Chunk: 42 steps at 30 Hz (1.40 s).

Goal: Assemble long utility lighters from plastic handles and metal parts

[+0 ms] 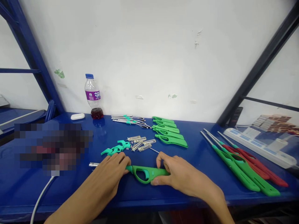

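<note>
A green gas lighter (149, 175) with a teal trigger lies crosswise near the front of the blue table. My left hand (112, 168) is closed over its neck, and the metal tip sticks out to the left. Around the handle's right end, my right hand (171, 171) grips with thumb and fingers. Just behind the lighter are several teal triggers (116, 147) and several clear fuel tanks (141, 143). Metal lighter tubes with wires (128, 119) lie farther back, beside several green handle shells (169, 132).
Green and red long lighters (243, 161) lie at the right beside a white power strip (259, 146). A drink bottle (93, 98) and a white case (78, 116) stand at the back left. A blurred area with a white cable (42, 196) is at the left.
</note>
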Each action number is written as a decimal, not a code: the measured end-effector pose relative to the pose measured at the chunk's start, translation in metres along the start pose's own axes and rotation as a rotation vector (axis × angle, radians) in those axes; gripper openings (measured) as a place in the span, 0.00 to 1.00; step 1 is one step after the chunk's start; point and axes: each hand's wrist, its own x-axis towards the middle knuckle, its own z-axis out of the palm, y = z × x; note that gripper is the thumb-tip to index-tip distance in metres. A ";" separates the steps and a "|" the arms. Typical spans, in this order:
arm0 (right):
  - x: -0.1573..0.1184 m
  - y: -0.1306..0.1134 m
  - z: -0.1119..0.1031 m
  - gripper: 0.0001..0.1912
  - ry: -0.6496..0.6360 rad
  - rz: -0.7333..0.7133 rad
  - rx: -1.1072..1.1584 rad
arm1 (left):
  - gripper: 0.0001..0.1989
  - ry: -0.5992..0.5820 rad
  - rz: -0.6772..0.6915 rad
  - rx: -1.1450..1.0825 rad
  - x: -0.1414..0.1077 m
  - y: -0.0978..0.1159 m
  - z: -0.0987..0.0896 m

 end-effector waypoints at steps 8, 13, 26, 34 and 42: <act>-0.002 -0.001 -0.006 0.22 0.056 -0.144 -0.057 | 0.13 0.151 0.052 -0.017 -0.001 0.002 -0.006; -0.004 -0.007 -0.009 0.13 0.080 -0.222 -0.053 | 0.18 0.207 0.127 0.028 0.004 0.001 -0.010; -0.019 -0.014 -0.017 0.07 0.069 -0.245 -0.116 | 0.15 0.303 0.191 -0.118 -0.013 0.015 -0.015; -0.006 -0.015 -0.012 0.07 0.113 -0.242 -0.082 | 0.23 0.267 0.199 0.082 0.000 0.011 -0.003; -0.005 -0.009 -0.014 0.05 0.084 -0.238 -0.064 | 0.43 0.098 0.135 0.137 0.001 0.014 0.004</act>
